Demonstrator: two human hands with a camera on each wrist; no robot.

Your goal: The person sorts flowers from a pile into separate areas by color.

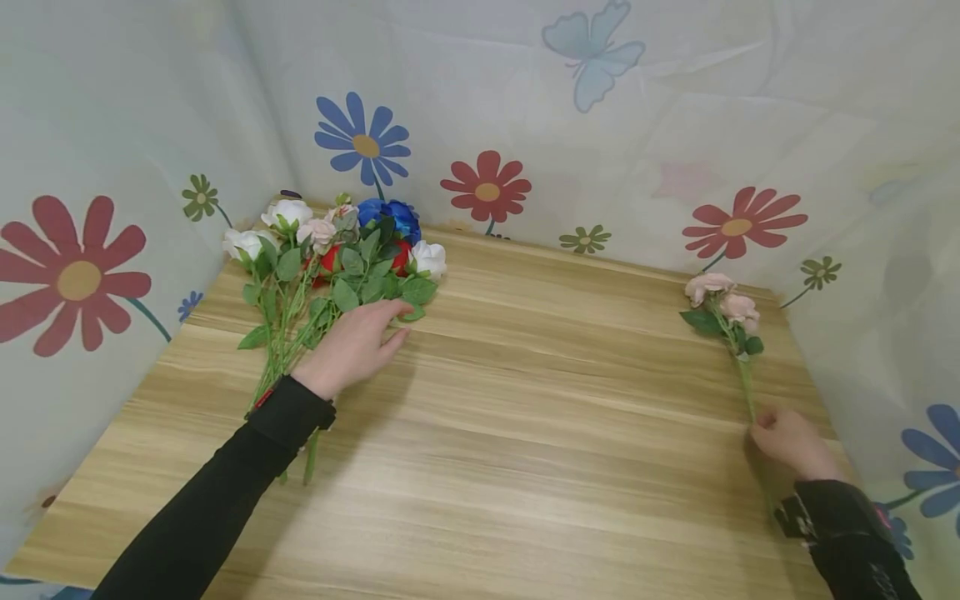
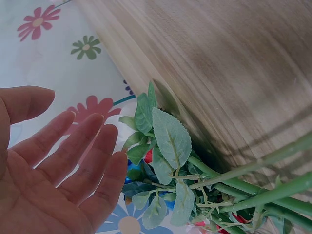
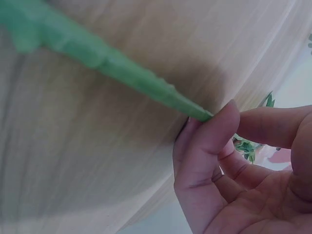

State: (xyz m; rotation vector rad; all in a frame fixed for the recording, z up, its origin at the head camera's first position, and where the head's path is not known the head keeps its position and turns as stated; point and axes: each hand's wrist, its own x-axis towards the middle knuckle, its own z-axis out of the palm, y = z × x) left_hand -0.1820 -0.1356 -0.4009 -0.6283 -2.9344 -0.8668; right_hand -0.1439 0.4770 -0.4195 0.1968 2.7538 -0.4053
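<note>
At the right side of the table, my right hand (image 1: pixel 793 440) pinches the green stem (image 3: pixel 131 73) of a pink artificial rose (image 1: pixel 723 302); the two blooms point toward the back wall. My left hand (image 1: pixel 356 346) is over the bunch of artificial flowers (image 1: pixel 371 267) on the left, its fingers loosely extended and gripping nothing. In the left wrist view the left fingers (image 2: pixel 105 156) are beside green leaves (image 2: pixel 170 139). White (image 1: pixel 246 243), pale pink, red and blue (image 1: pixel 390 218) blooms make up that bunch, with long green stems running toward the front.
The wood-grain table (image 1: pixel 525 433) stretches between the bunch and the single stem. Behind and at both sides hangs a pale cloth (image 1: pixel 465 75) printed with flowers and a butterfly. Black wristbands (image 1: pixel 291 412) sit on both wrists.
</note>
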